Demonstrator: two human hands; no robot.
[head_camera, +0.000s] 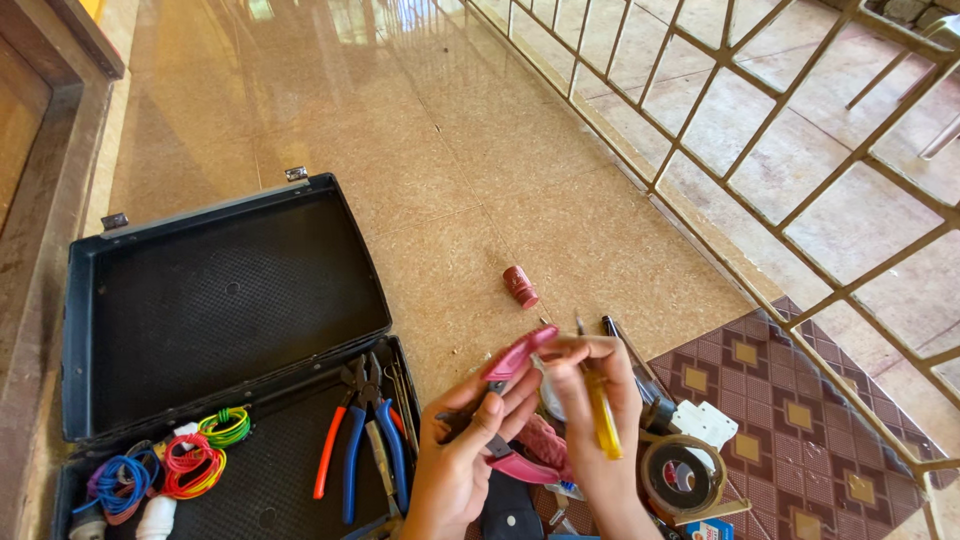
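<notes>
Gripping pink-handled pliers (510, 400) in my left hand (462, 440), I pinch a yellow screwdriver (602, 415) with my right hand (590, 400), above the floor beside the open toolcase (80, 330).

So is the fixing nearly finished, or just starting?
Looks early. Done: the black toolbox lies open, tools spread on the floor. In hand: the left hand holds pink-handled pliers, the right hand a yellow screwdriver. The wire coils and black tape roll lie untouched.
</notes>
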